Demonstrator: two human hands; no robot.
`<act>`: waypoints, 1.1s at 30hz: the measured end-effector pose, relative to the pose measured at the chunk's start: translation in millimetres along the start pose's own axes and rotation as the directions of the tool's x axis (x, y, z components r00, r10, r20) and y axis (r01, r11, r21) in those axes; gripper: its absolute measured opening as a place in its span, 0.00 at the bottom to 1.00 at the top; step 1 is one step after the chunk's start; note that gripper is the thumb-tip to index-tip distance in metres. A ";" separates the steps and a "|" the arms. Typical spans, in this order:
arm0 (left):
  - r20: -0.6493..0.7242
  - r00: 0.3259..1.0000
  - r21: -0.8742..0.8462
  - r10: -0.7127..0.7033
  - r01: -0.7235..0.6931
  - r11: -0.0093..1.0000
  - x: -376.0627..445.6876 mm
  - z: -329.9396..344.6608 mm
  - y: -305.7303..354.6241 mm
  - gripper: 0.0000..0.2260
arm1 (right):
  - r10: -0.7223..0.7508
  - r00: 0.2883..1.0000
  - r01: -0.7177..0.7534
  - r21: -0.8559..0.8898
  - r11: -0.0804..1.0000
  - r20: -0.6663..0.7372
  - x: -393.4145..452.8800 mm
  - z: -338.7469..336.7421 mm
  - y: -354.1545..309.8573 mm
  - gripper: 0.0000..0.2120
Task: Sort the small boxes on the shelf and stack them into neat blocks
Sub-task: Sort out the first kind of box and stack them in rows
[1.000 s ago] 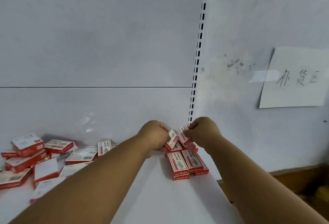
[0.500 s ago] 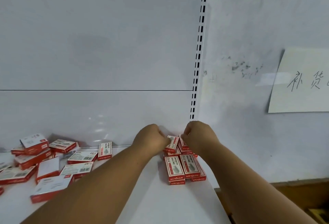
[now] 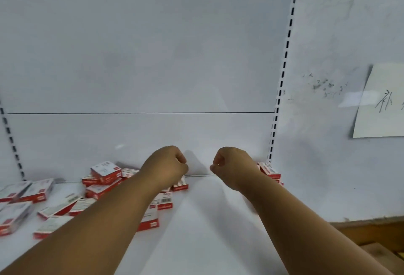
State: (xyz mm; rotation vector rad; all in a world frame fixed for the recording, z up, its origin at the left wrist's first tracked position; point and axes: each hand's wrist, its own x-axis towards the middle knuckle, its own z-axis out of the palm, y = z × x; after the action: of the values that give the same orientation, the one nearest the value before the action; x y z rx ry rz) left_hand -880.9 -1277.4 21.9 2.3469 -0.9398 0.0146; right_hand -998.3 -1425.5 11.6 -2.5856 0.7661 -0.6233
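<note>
Head view shows you between placements: your left hand (image 3: 168, 165) and right hand (image 3: 232, 165) both hang over the shelf (image 3: 207, 220) with fingers curled in, and no box shows in either, though what the palms hide you cannot tell. The started block (image 3: 270, 171) sits in the back right corner, mostly hidden behind your right wrist. The loose boxes (image 3: 102, 176) lie jumbled to the left, some tilted on each other. Next, by my reading, you reach left for more. They are small, flat, sharp-edged cartons, red with white printed tops, and the shelf is smooth, glossy white, so they will likely slide when nudged.
</note>
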 end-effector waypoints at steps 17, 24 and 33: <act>0.272 0.941 0.507 0.202 -0.318 0.801 3.7 -22.9 -64.5 0.16 | 0.148 0.985 -0.130 -0.182 0.975 0.091 -2.1 81.9 -72.1 0.09; 0.149 0.923 0.383 0.356 -0.385 0.839 13.1 -17.1 -70.3 0.13 | 0.249 0.967 -0.253 0.133 0.958 0.048 6.4 85.0 -49.7 0.27; 0.126 0.967 -0.901 -0.223 0.206 0.382 -0.7 -18.8 -47.0 0.14 | 0.242 0.945 -0.241 0.968 0.062 0.220 8.9 66.6 -54.3 0.12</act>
State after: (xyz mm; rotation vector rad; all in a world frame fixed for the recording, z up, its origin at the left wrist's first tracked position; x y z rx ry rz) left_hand -848.0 -1240.2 12.1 1.3597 -0.3978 -0.4815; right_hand -935.2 -1373.4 -16.2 -1.0799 0.4396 -0.6725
